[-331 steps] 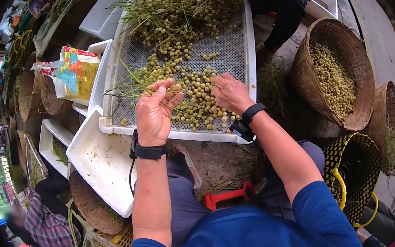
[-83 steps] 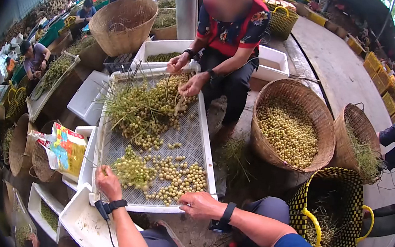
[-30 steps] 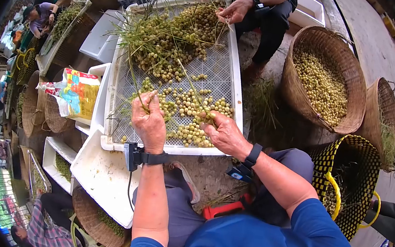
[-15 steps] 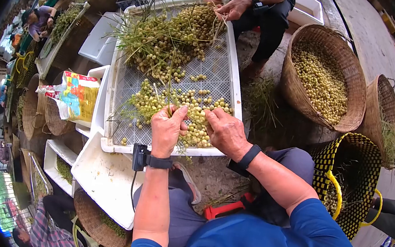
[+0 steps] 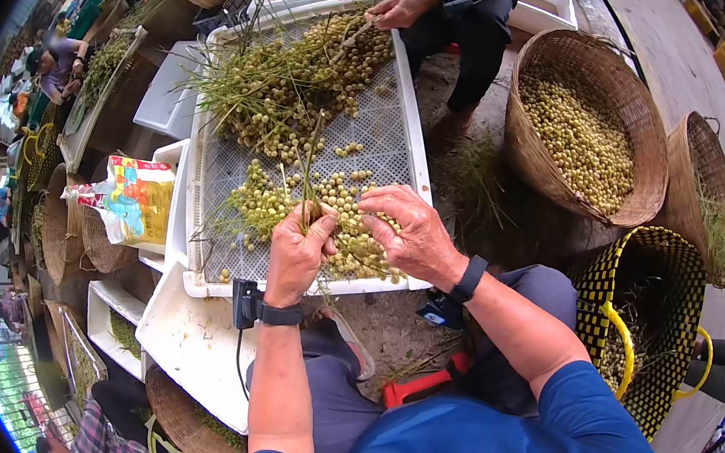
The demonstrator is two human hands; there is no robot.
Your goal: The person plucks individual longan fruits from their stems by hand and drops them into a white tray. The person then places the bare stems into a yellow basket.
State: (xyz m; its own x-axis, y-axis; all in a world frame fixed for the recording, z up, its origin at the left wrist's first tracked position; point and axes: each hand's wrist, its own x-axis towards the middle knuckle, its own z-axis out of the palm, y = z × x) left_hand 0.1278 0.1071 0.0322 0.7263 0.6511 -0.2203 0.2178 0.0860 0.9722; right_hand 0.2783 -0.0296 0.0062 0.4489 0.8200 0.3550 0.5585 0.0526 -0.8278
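My left hand (image 5: 299,250) is closed around a bunch of thin green stems (image 5: 309,170) that stick up from the fist. It is over the near part of a white mesh tray (image 5: 427,180). Just to its right, my right hand (image 5: 420,238) hangs above loose round yellow-green fruits (image 5: 359,258), thumb and fingers apart, with nothing seen in it. A larger heap of the same fruits on stalks (image 5: 299,83) covers the far part of the tray. Whether fruits still hang on the held stems is hidden by the fingers.
Across the tray another person's hands (image 5: 399,5) work at the heap. To the right are a wicker basket (image 5: 655,163) full of fruits and a black-and-yellow woven basket (image 5: 688,303). A printed bag (image 5: 139,204) and a white foam box (image 5: 187,332) are at left.
My right hand has come away from the left one, its fingers opening. My left hand keeps the stems, which stand more upright. The other person's hands have spread apart.
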